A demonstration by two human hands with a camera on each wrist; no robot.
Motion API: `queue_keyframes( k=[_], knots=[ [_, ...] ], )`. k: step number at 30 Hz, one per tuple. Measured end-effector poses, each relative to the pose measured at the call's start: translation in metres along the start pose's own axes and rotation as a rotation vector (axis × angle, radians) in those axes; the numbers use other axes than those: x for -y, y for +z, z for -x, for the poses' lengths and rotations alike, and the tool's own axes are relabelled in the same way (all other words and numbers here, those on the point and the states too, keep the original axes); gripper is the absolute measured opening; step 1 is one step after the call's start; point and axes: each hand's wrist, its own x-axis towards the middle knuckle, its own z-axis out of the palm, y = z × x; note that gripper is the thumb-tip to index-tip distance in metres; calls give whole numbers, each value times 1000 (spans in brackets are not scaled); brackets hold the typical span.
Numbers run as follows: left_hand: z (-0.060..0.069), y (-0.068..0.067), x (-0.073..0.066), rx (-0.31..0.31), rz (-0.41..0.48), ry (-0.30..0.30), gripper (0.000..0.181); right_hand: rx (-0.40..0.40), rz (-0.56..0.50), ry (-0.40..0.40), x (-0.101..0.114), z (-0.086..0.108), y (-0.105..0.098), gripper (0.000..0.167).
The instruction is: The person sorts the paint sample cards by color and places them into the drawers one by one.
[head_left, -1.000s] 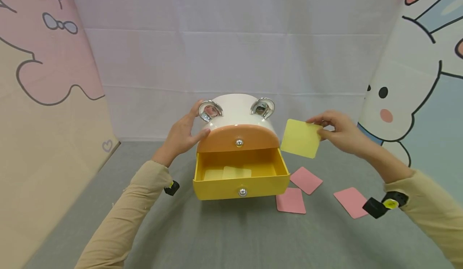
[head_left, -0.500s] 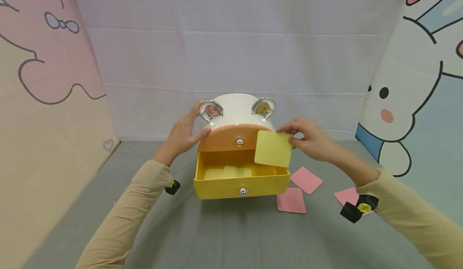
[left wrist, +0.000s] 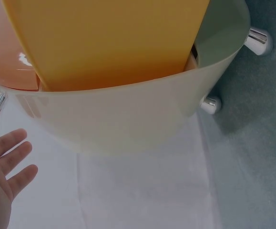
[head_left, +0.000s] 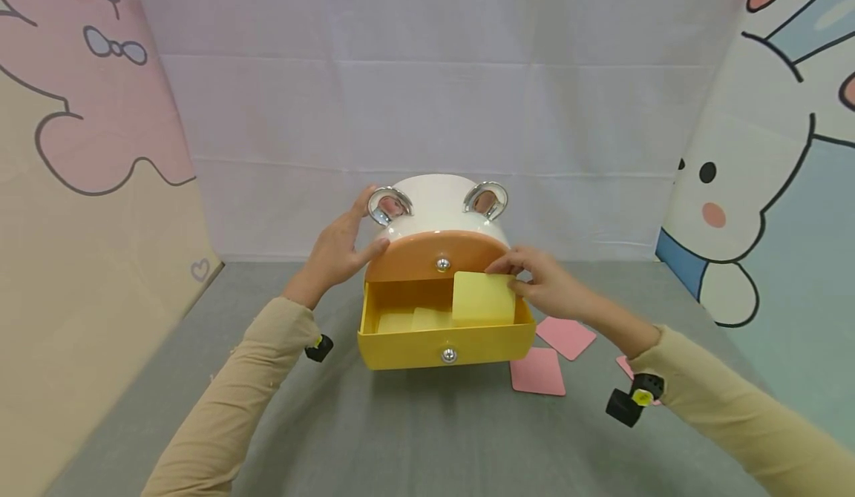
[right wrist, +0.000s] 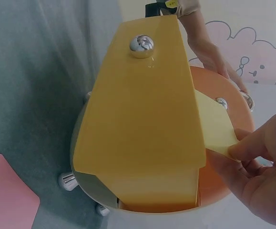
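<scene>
A small storage box with a white top, silver ring ears and an orange upper drawer stands mid-table. Its yellow lower drawer is pulled out. Pale yellow cards lie inside it. My right hand pinches a yellow card between thumb and fingers. That card stands tilted over the drawer's right part, its lower edge hidden behind the drawer front. My left hand rests against the box's left side, thumb by the orange front; the left wrist view shows several straight fingers.
Pink cards lie on the grey tabletop right of the box, one partly under the right sleeve. White cloth hangs behind. Panels printed with cartoon animals stand at both sides.
My right hand has carried the yellow card left and down, from beside the box to inside the lower drawer's opening. The left hand has stayed on the box.
</scene>
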Motion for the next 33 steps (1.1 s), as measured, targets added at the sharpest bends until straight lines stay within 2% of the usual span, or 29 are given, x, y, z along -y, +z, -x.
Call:
queue_keyframes(
  k=[7,13,26,33],
  knots=[
    [-1,1,1,2,-6,-8,79,41,-10,24,-1,3,10,33],
    [0,0,0,1,0,-10,78,76,48,25,-3,6,17,33],
    [1,0,0,-1,-1,-6,78,72,108,-10,-3,7,20,31],
    [1,1,0,0,-2,-3,78,72,77,-1,-4,8,14,34]
  ],
)
